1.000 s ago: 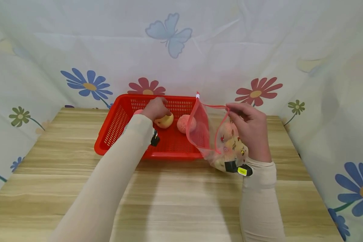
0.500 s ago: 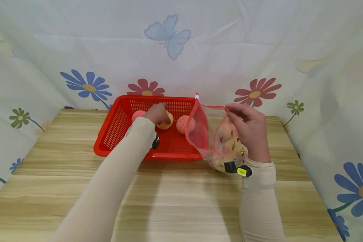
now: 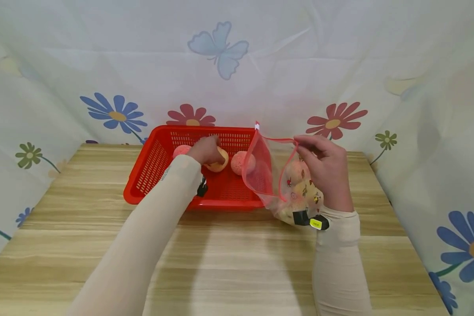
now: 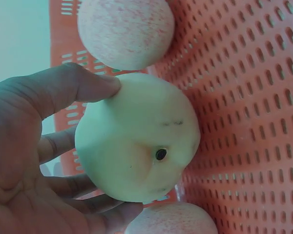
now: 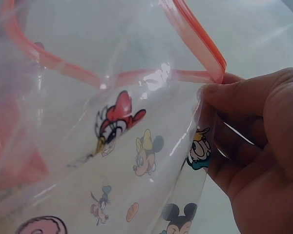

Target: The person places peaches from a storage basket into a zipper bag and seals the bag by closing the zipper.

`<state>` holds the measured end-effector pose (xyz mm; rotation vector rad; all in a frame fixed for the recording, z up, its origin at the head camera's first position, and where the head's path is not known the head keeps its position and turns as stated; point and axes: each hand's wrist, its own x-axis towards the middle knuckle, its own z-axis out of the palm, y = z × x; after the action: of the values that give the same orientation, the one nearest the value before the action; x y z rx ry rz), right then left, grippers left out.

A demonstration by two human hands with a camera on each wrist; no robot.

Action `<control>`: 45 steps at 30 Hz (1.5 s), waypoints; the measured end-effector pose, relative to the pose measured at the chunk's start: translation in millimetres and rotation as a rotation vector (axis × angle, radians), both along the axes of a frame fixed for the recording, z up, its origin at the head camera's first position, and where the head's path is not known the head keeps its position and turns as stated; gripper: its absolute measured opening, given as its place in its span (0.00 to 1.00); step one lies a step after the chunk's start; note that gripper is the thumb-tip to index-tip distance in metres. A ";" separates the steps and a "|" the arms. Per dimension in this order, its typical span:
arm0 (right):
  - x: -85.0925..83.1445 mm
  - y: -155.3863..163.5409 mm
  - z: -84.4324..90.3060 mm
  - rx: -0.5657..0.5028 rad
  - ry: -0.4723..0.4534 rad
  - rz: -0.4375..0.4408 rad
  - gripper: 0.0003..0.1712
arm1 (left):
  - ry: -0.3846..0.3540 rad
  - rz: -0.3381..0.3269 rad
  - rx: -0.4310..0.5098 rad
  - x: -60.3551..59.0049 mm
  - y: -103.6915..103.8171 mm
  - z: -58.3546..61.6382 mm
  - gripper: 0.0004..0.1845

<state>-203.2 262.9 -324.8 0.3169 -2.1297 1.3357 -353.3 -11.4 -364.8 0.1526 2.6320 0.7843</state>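
Inside the red plastic basket (image 3: pixel 221 203), my left hand (image 3: pixel 206 149) grips a yellow apple (image 3: pixel 221 160). The left wrist view shows thumb and fingers on either side of the apple (image 4: pixel 132 122), which has a dark spot in its hollow. Two pink speckled balls flank it: one (image 3: pixel 238 163) to the right, another (image 3: pixel 181 151) to the left, partly behind the hand. With thumb and fingertips, my right hand (image 3: pixel 328 171) pinches a corner of a clear cartoon-print zip bag (image 5: pixel 146 112). Its red-edged mouth gapes toward the basket. Several round fruits (image 3: pixel 298 171) show through the plastic.
The basket stands at the back of a wood-grain table (image 3: pixel 237 263). Behind it hangs a white cloth (image 3: pixel 280 79) printed with flowers and a butterfly. The bag's mouth overlaps the basket's right end.
My left hand has shifted slightly around the yellow apple, uncovering more of the left pink ball. The right hand and the bag stay in place.
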 end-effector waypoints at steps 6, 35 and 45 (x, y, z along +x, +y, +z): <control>-0.7 0.6 1.2 0.015 0.003 -0.012 0.12 | 0.001 -0.033 -0.001 4.5 2.5 12.7 0.39; 0.4 -0.5 -0.1 0.008 -0.017 -0.013 0.12 | 0.028 -0.115 -0.003 35.0 -2.4 61.3 0.36; 1.7 -2.1 0.4 0.000 -0.005 -0.009 0.12 | 0.083 -0.167 -0.017 53.7 -3.5 78.0 0.37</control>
<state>-201.5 260.8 -324.4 0.3039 -2.1332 1.3330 -299.6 -14.9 -286.8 0.4024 2.6597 0.7135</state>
